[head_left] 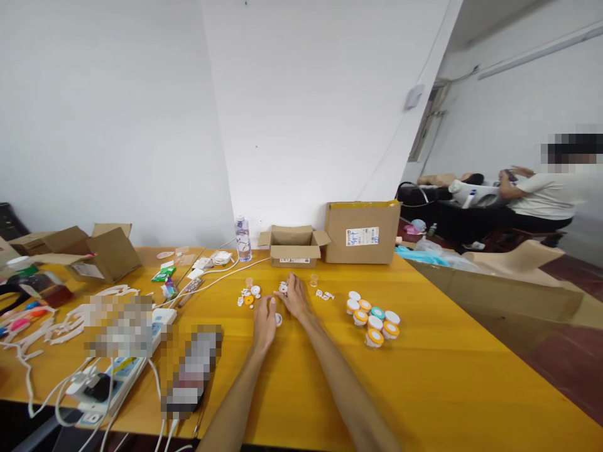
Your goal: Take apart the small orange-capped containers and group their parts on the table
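Observation:
My left hand [265,323] lies low over the table, its fingers stretched forward and nothing visible between them. Just right of its thumb sits a white round piece [278,320]. My right hand [296,298] reaches a little farther, thumb and fingers around a small white wheel-like part [283,287]. Left of the hands is a cluster of small white parts [244,292], with a white disc [255,290] and an orange ring-shaped cap [249,301]. One clear cup [249,282] stands behind them; another clear cup [314,280] stands right of my right hand, near white cut-out pieces [325,295].
Several capped round containers [375,323] are grouped at right. Behind stand an open small carton [294,252], a large box [362,235] and a water bottle [243,238]. A power strip [162,321] with cables occupies the left. Another person [541,194] sits at far right.

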{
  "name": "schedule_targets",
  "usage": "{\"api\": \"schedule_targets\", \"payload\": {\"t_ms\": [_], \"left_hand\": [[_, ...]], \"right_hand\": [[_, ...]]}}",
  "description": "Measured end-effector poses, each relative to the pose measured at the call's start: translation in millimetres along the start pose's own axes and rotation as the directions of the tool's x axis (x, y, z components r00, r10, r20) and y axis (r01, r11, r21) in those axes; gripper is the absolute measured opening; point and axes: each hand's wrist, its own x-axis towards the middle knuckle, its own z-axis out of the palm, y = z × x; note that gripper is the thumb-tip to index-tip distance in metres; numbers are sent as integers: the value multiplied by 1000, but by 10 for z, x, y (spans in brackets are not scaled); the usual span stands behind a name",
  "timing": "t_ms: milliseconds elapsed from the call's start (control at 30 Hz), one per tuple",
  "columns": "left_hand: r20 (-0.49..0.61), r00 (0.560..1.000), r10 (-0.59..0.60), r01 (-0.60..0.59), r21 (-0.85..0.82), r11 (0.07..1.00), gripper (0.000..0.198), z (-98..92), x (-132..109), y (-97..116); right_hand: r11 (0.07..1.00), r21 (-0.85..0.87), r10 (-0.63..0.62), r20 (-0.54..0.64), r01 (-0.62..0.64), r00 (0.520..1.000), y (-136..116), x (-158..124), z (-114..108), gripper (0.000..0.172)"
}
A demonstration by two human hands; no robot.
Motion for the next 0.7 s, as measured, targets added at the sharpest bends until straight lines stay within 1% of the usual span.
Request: {"api": "schedule_targets", "payload": {"t_ms": [67,133,167,200,267,300,367,433,500,600,700], "left_hand": [[-40,998,56,-52,97,994,25,-46,-3,-31],[-111,988,106,-79,229,970,25,-107,6,-67],[-156,981,114,-63,299,952,26,-137,17,-84],[-197,975,100,-21,365,931,29,-163,29,-98],[-226,973,51,64,475,878,40,-193,56,-115],[-215,976,30,90,524,847,45,-195,68,-117],[-164,986,5,98,617,781,49,-174,88,-109],[-113,994,0,78,690,720,47,-139,109,-92],[-79,997,-1,59,732,678,45,-110,143,-77],[-47,999,-9,41,751,659,44,-92,231,-81],[-23,1000,20,3,730,684,44,-93,345,-129]], "right_hand": [[1000,-11,4,-13,-4,1000,-31,11,22,68],[1000,-18,5,-12,-6,1000,-56,13,26,66],[1000,-20,8,-6,-8,1000,-68,11,20,64],[1000,-22,11,3,-11,1000,-80,9,11,63],[999,-27,18,29,-18,999,-105,5,-18,59],[999,-31,23,44,-21,999,-120,4,-35,57],[999,-39,31,71,-28,997,-151,5,-71,52],[998,-50,40,85,-36,996,-183,6,-103,47],[997,-59,46,92,-41,995,-209,4,-129,45],[997,-59,46,93,-40,995,-226,-8,-148,44],[998,-47,39,82,-35,996,-218,-23,-138,43]]}}
